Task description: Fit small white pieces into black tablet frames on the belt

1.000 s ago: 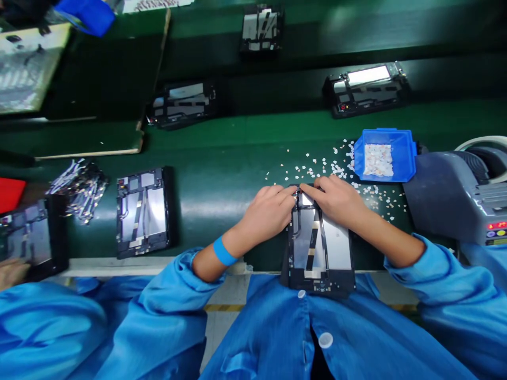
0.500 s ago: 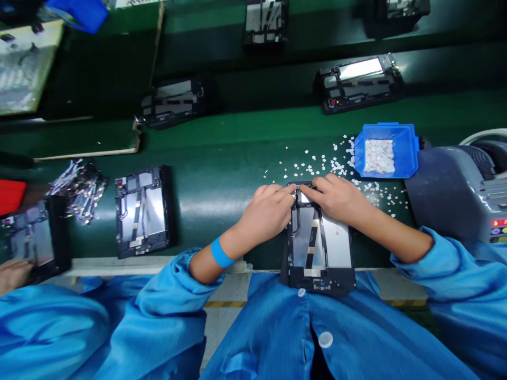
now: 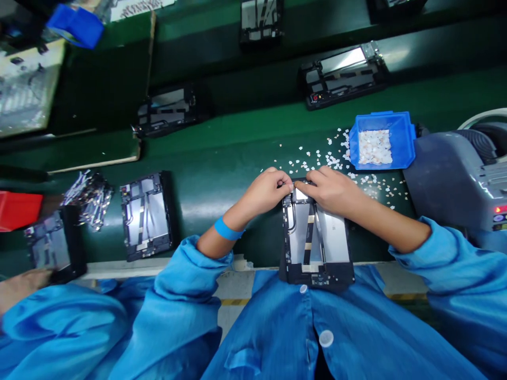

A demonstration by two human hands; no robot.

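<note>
An opened tablet [image 3: 333, 237], with silver panels and dark ribbon cables exposed, lies in front of me, its near end against my blue coat. At its far left corner, my left hand [image 3: 264, 191] is closed, thumb and index finger pinched together; a tiny pale bit shows at the fingertips, too small to name. My right hand [image 3: 330, 190] rests over the tablet's far edge. Its index finger points out onto the parts beside the left fingertips, while the other fingers bend loosely. Small white scraps [image 3: 335, 161] are strewn just beyond the tablet.
A blue bin [image 3: 407, 140] holds more white scraps, beside a grey machine [image 3: 443, 179] at right. Other opened tablets [image 3: 148, 219] lie to the left and on the far green surface. A pile of metallic strips [image 3: 92, 200], a red bin [image 3: 18, 210] and a co-worker's hand [image 3: 24, 287] are at left.
My left hand has drawn its fingers into a pinch at the tablet's corner. The right index finger stays at the far edge. The co-worker's tablet at left shows farther right.
</note>
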